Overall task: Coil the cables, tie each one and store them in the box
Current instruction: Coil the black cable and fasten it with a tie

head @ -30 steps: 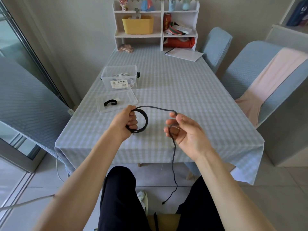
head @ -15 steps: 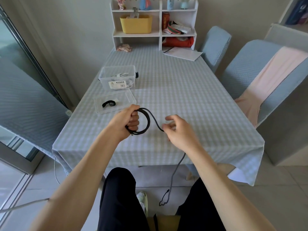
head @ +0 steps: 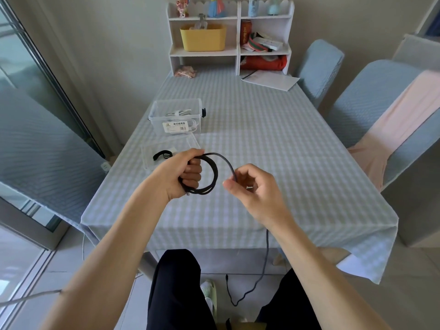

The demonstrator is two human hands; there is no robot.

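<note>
- One black braided cable (head: 215,171): partly wound into a coil of about two loops, held above the near part of the table; its free length runs from the coil to the right fingers, passes behind the right wrist and hangs to the floor, plug end (head: 227,277) between the knees.
- Left hand (head: 181,173): fingers curled tight through the coil, thumb on top, gripping the loops.
- Right hand (head: 256,190): thumb and bent fingers pinch the free strand just right of the coil. One second ago this hand was further right and more open, with a long straight span of cable between the hands; the span is now a short arc and the hanging tail is shorter.
- One clear plastic box (head: 177,119), beyond the left fingers, holding white cables; its label bears Chinese writing too small to read.
- One clear flat lid (head: 171,152), between box and left hand, carrying one black strap tie (head: 162,155).
- One table with a pale blue checked cloth (head: 273,144).
- One white shelf unit (head: 229,35) at the far edge: one yellow bin (head: 202,36), one red can (head: 246,32), writing unreadable.
- Two blue-covered chairs (head: 371,96) right of the right hand, the nearer one draped in pink.
</note>
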